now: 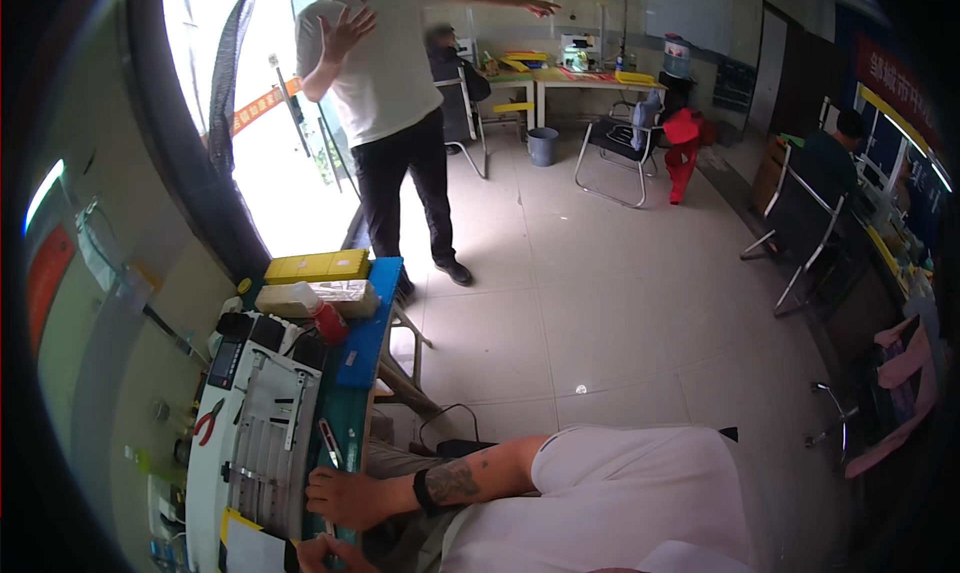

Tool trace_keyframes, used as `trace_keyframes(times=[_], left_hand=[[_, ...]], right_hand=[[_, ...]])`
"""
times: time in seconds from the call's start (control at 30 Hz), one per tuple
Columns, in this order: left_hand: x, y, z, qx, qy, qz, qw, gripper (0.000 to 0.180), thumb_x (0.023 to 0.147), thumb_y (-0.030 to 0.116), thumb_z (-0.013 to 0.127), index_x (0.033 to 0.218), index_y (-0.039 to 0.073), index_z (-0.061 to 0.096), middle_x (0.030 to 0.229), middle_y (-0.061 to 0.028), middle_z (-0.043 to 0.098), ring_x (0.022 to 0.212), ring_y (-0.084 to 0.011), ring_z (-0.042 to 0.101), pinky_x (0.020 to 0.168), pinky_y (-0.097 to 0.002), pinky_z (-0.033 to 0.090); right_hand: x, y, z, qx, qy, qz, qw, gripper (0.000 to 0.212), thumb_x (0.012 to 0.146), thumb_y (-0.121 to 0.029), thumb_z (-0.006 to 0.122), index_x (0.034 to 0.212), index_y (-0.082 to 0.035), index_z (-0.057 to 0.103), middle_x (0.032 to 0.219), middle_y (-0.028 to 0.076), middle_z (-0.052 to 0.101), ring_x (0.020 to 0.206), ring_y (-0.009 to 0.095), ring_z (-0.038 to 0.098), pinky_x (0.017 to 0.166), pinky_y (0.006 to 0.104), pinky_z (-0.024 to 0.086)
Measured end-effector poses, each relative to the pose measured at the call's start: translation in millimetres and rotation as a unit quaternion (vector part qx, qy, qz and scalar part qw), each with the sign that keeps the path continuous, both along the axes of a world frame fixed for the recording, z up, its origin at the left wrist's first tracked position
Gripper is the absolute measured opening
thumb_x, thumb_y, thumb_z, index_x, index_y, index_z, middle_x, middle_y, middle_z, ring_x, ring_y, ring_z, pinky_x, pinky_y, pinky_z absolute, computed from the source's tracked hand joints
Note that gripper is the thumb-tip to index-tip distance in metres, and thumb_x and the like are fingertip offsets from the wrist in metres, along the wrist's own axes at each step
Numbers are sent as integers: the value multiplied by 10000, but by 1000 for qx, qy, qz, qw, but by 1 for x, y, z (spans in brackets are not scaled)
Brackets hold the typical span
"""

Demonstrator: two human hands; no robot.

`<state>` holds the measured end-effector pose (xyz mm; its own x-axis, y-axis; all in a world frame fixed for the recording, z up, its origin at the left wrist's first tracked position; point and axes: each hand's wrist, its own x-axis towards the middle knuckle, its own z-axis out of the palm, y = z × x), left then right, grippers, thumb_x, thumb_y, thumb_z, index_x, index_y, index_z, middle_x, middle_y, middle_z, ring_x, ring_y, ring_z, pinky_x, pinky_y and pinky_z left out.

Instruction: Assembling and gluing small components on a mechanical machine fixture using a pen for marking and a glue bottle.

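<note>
My right hand (345, 497), with a black band at the wrist, rests on the green mat (335, 410) with curled fingers. What they hold, if anything, is hidden. Just below it, cut off by the picture's lower edge, my left hand (335, 553) has its fingers drawn together, and their contents cannot be made out. A utility knife (330, 443) lies on the mat beyond my right hand. Left of both hands stands a white machine (240, 423) with metal rails and a small display. Red-handled pliers (209, 423) lie on it, and a yellow-edged card (250, 545) is at its near end.
Past the machine are a red bottle (326, 322), a wrapped box (318, 298) and a yellow box (317, 265). A person (375, 93) in a white shirt stands by the doorway with arms raised. Chairs (620, 141) and a grey bin (542, 146) stand farther off.
</note>
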<state>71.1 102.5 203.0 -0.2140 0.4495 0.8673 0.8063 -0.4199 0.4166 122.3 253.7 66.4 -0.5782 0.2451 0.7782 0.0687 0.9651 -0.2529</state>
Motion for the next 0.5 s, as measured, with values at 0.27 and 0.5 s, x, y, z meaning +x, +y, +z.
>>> trace_keyframes(times=[0.27,0.5], left_hand=[[3,-26,5,-15,-20,11,1000,244,1104,136,720,907,35,619,769,-81,585,617,-227,497,591,-374,461],[-5,-46,4,-37,-57,12,998,214,1108,120,694,923,29,636,786,-93,600,623,-249,522,592,-381,471]], right_hand=[[7,-1,0,-34,-14,7,999,396,853,-111,775,1219,18,698,1204,173,643,1246,394,611,1183,512,447],[12,0,8,-34,22,28,999,338,850,-72,731,1173,25,710,1170,173,630,1198,400,610,1089,501,475]])
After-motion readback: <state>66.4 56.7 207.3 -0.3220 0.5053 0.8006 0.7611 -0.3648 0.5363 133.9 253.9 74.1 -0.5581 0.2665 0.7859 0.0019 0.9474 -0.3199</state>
